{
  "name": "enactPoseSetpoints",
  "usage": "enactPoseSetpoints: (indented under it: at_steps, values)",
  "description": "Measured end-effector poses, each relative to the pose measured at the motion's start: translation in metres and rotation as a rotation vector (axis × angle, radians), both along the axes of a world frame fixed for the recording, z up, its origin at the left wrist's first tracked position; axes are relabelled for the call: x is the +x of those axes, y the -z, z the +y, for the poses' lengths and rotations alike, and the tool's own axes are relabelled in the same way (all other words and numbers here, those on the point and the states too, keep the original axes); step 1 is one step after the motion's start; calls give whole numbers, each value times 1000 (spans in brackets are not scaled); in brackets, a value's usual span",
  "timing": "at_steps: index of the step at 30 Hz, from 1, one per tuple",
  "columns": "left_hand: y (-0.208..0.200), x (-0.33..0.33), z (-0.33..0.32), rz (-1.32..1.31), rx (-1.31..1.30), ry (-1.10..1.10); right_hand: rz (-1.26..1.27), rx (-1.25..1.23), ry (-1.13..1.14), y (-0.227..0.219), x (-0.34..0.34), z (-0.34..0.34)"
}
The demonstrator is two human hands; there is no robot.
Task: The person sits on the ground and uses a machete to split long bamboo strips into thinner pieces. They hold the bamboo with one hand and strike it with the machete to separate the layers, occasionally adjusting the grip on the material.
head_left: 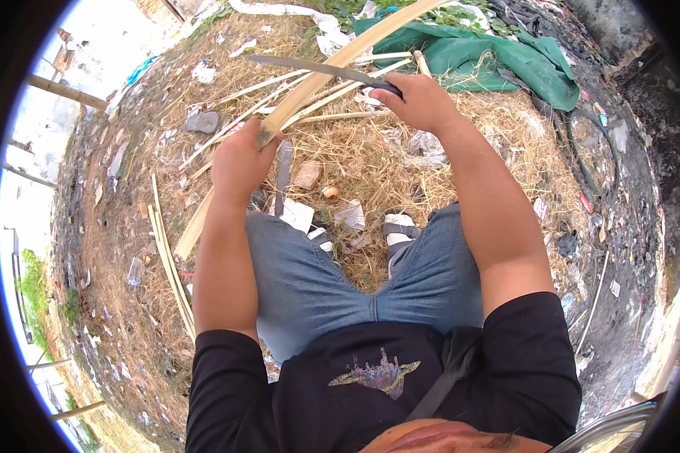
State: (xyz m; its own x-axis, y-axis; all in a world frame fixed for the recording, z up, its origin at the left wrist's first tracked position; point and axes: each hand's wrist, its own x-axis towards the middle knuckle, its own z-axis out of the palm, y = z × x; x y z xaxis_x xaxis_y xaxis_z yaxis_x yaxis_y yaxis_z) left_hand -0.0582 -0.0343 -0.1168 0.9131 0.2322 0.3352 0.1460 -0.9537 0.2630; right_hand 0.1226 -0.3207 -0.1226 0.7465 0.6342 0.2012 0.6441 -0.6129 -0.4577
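Observation:
My left hand point(238, 164) is closed round the lower end of a wide split bamboo strip point(359, 47), which slants up and away to the right. My right hand point(418, 106) grips the black handle of a long knife point(283, 63). Its narrow grey blade points left and crosses the bamboo strip above my left hand. Several thinner bamboo strips point(321, 104) lie on the straw beyond and between my hands. Just right of my left wrist is a flat grey blade-like piece point(282, 177), partly hidden at its lower end by my knee.
Dry straw and litter cover the ground. More bamboo strips point(166, 253) lie beside my left forearm. A green sheet point(499, 60) is bunched at the far right, near a dark hose point(616, 151). A brick piece point(307, 175) and white paper scraps point(298, 215) lie before my feet.

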Motion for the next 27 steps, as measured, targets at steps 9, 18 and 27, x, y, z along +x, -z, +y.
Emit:
enactPoseSetpoints:
  at_steps: [9,18,27]
  values:
    - [4,5,12,-112,-58,-50,-112,130,-115,2,-29,27]
    - [-4,-5,11,34,88,-19,124,306,392,40,52,-52]
    - [-14,-1,-5,47,55,-23,29,12,-16,-8,-7,-1]
